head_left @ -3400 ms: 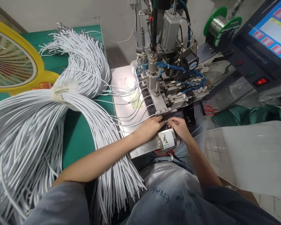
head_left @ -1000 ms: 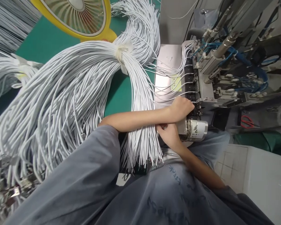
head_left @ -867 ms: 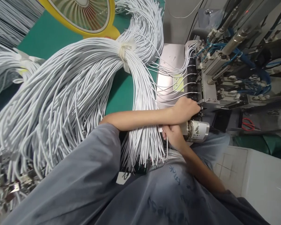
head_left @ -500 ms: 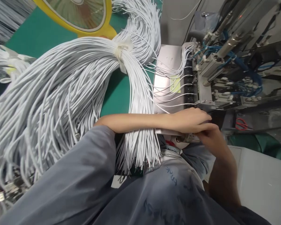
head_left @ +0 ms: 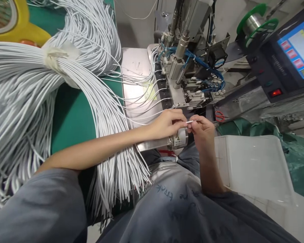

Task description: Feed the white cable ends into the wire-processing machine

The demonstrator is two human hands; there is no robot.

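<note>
Just in front of the machine, my left hand (head_left: 168,123) pinches a short white cable end (head_left: 190,122) between thumb and fingers. My right hand (head_left: 203,130) meets it from the right, its fingertips closed on the tip of that same cable. Beneath my left forearm hangs a large bundle of white cables (head_left: 108,118), tied with a pale band (head_left: 53,60). Several single cables run from the bundle into the black slots (head_left: 164,86) of the machine (head_left: 177,77), beside my left hand.
A green-topped table (head_left: 71,114) carries the cables and a yellow fan (head_left: 27,30). Right of the machine are a solder wire spool (head_left: 254,25), a control panel screen (head_left: 300,47) and red-handled scissors (head_left: 220,116). A translucent white bin (head_left: 255,165) stands at the right.
The view has turned to the right, bringing the control panel and spool into sight. My hands have drawn slightly apart, and the white cable end now shows between their fingertips.
</note>
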